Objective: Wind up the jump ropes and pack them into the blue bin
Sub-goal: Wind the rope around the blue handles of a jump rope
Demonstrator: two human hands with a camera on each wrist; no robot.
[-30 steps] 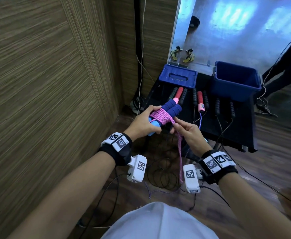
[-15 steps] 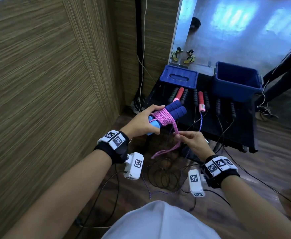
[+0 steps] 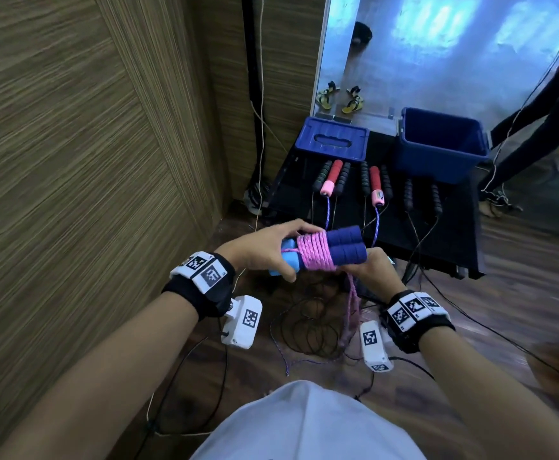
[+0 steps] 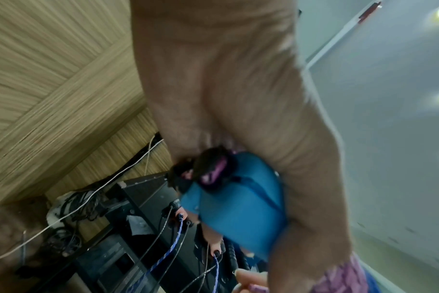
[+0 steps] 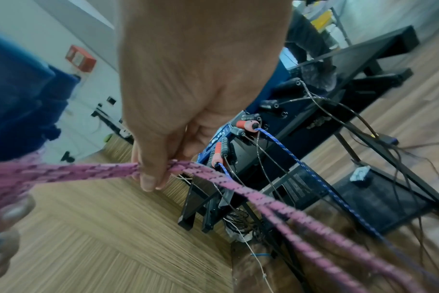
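Handles (image 3: 332, 249) now leveller — pointing right

Even indoor light, with bluish glare on the far floor (image 3: 470, 44). Both wrist views are motion-blurred. Wide-angle bending warps the edges.

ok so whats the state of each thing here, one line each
blue handles: side by side, gripped by the left hand
pink rope: partly wound round the handles, loose tail hanging down
right hand: pinching the pink rope
blue bin: open, no rope visible inside
blue lid: off, lying flat beside the bin
other jump ropes: unwound, handles on the black table
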